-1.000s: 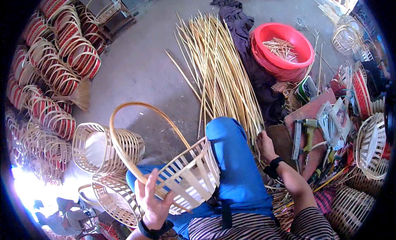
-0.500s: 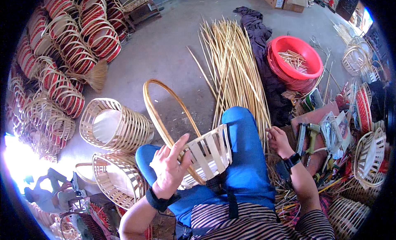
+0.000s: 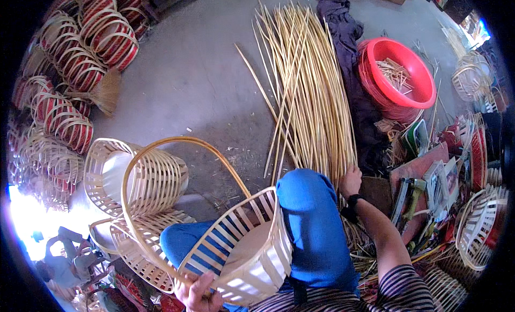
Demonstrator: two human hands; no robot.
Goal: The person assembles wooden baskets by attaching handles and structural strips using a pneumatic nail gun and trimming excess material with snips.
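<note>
An oval woven basket (image 3: 256,258) with a pale flat base rests tilted across my lap, against my right knee. Its tall arched cane handle (image 3: 140,151) rises over the left side. My left hand (image 3: 199,294) is closed on the basket at its near left rim, by the foot of the handle. By the near right end of a long bundle of thin canes (image 3: 308,92), my right hand (image 3: 351,181) has its fingers curled in against the stems. What lies within those fingers is hidden.
Nested handleless baskets (image 3: 155,178) stand left of my knee. Red-banded baskets (image 3: 70,60) are piled at the far left, beside a straw brush (image 3: 104,92). At right are dark cloth (image 3: 343,30), a red basin (image 3: 424,92) of short sticks, and a green-handled tool (image 3: 416,196).
The basket has tipped, so its inside now shows, and its handle has swung left. My left hand has moved down toward me. My right hand has come in against the canes.
</note>
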